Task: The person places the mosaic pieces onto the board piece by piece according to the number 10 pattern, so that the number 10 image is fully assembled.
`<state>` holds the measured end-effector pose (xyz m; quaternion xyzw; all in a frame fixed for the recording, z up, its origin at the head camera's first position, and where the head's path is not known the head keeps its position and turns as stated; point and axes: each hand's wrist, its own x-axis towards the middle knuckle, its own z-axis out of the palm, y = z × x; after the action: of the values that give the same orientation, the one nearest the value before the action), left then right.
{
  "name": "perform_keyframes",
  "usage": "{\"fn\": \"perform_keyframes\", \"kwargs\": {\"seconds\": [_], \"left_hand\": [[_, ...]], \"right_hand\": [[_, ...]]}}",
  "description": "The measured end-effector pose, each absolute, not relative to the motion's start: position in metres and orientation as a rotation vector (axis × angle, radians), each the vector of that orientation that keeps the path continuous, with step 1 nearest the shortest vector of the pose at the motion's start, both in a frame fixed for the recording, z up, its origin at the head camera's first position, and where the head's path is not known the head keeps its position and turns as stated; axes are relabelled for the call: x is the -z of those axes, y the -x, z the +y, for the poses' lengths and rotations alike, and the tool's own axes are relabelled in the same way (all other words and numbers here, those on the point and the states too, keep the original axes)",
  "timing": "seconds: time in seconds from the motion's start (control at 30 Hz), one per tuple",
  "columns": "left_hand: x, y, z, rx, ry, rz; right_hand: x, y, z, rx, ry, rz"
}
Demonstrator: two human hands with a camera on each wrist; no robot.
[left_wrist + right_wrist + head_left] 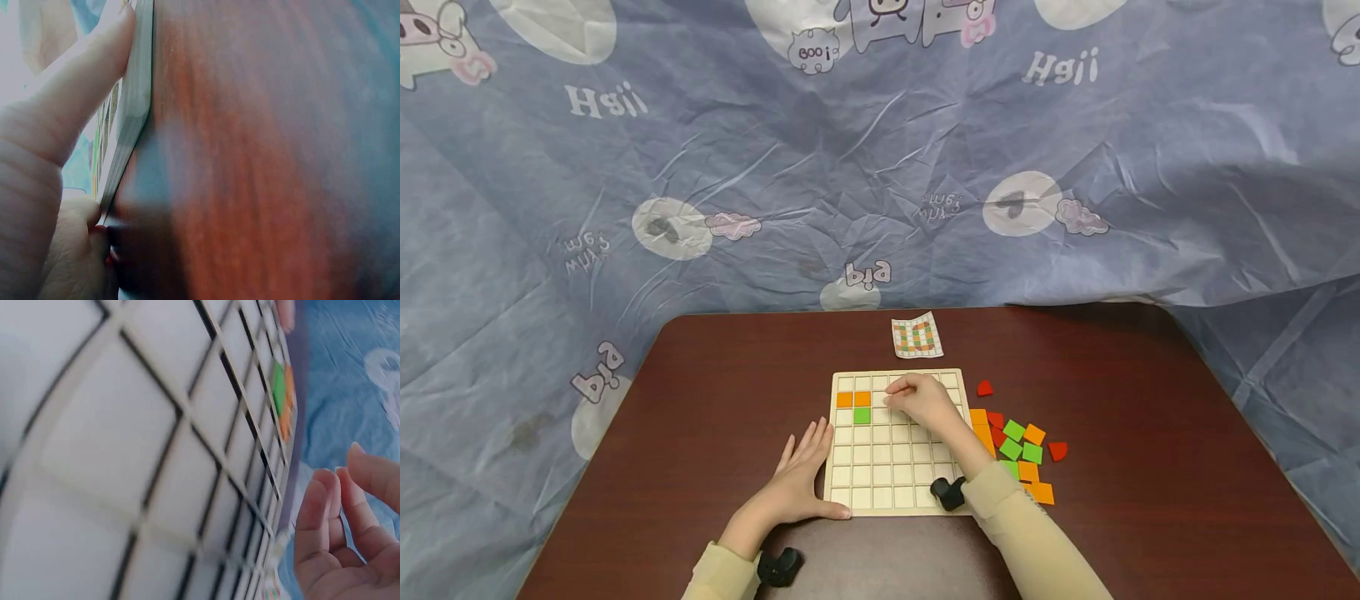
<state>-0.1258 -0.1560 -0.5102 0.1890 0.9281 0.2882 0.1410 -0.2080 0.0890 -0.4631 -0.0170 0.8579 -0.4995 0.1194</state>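
Note:
A pale wooden grid board (pixel 882 455) lies on the table. Toward its upper left sit an orange square tile (pixel 845 400), a second orange tile (pixel 862 398) and a green tile (pixel 862 416) below that one. My left hand (pixel 800 483) rests at the board's lower left corner, fingers spread along the left side and thumb at the near edge. In the left wrist view the thumb (pixel 94 69) lies against the board's edge. Over the upper middle squares hovers my right hand (pixel 921 402); the right wrist view shows thumb and fingers apart with nothing between them.
A small printed card (pixel 917 336) with a coloured grid pattern lies beyond the board. Right of the board are loose green tiles (pixel 1013 430), orange tiles (pixel 1041 493) and red rounded pieces (pixel 1057 451), some partly behind the right forearm. A blue patterned cloth (pixel 820 167) hangs behind the table.

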Motion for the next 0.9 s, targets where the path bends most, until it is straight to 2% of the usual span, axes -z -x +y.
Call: {"fn": "perform_keyframes", "kwargs": {"seconds": [0.23, 0.57, 0.9], "left_hand": [[0.509, 0.127, -0.157, -0.830, -0.556, 2.658], [0.508, 0.127, -0.157, -0.828, -0.552, 2.667], [0.508, 0.125, -0.158, -0.836, -0.560, 2.663]], "right_hand": [[0.452, 0.203, 0.143, 1.478, -0.052, 2.507], [0.458, 0.190, 0.216, 1.483, -0.156, 2.487], [0.460, 0.169, 0.264, 1.316, -0.162, 2.616]]}}
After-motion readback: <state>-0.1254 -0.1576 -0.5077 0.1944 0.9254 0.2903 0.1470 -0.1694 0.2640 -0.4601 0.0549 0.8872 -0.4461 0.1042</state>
